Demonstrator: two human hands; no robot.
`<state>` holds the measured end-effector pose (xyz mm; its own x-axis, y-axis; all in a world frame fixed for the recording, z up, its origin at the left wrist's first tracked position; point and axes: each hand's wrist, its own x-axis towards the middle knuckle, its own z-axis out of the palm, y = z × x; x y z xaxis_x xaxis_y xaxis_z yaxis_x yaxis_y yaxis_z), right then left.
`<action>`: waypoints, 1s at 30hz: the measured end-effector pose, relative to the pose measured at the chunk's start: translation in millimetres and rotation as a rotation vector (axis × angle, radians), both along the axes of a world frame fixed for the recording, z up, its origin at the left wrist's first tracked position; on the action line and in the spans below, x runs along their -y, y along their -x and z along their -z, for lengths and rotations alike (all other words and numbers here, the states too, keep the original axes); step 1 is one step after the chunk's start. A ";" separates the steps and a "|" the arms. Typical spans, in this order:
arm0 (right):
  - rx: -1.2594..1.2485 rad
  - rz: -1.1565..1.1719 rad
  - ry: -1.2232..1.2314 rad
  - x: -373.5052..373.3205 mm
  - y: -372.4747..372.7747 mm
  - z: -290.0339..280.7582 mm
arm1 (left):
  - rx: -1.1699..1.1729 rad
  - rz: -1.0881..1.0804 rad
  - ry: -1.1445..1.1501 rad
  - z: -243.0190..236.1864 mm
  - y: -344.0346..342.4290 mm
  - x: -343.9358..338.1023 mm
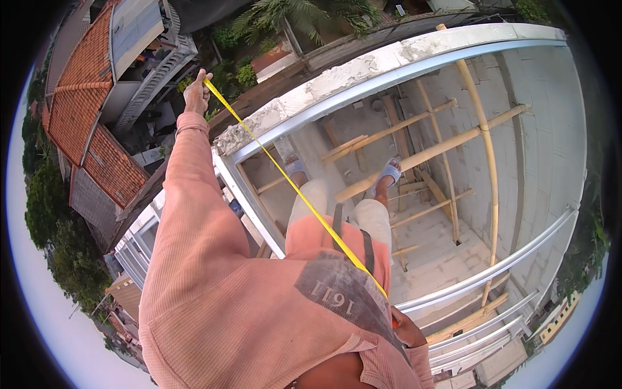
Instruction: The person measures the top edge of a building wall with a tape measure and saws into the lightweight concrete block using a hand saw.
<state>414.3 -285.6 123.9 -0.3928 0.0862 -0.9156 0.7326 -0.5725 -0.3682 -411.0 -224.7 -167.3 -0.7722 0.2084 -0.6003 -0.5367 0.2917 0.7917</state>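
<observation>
My left hand (195,94) is raised at the upper left, closed on the end of a yellow tape measure (291,181). The blade runs taut diagonally across my body, above my legs, down to the lower right. There my right hand (405,327) grips the tape's case, of which only a bit of red (394,322) shows. My sandalled feet (391,170) are perched high above an unfinished room, on or beside the bamboo poles and wall; exactly what bears each foot is unclear.
A rough concrete wall top (389,55) with a metal channel (402,78) spans the upper middle. Bamboo scaffolding (489,168) crosses the open shaft below me, with pale block walls (538,162). More metal rails (518,259) run at right. Tiled roofs (91,84), trees and plants lie far below.
</observation>
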 end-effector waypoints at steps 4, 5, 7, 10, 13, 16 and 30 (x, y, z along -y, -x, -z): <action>0.040 -0.121 0.012 15.3 -39.9 20.3 | -0.022 -0.090 0.022 3.3 2.8 50.1; 0.072 -0.110 0.043 5.4 -32.4 15.0 | -0.043 -0.128 0.015 6.2 6.8 64.8; 0.145 -0.085 0.102 -16.4 -12.5 0.3 | -0.069 -0.160 0.008 13.1 8.2 91.2; 0.236 -0.073 0.160 -34.5 -7.0 -9.0 | -0.060 -0.303 -0.057 22.0 -14.1 111.5; 0.344 -0.173 0.239 -60.7 -15.2 -8.4 | 0.018 -0.498 -0.225 32.4 -11.4 146.6; 0.493 -0.258 0.081 -92.9 -24.6 -11.1 | 0.079 -0.653 -0.325 46.7 -37.2 157.5; 0.537 -0.632 -0.813 -267.9 16.6 -7.3 | 0.394 -1.048 -0.494 119.7 -238.8 164.2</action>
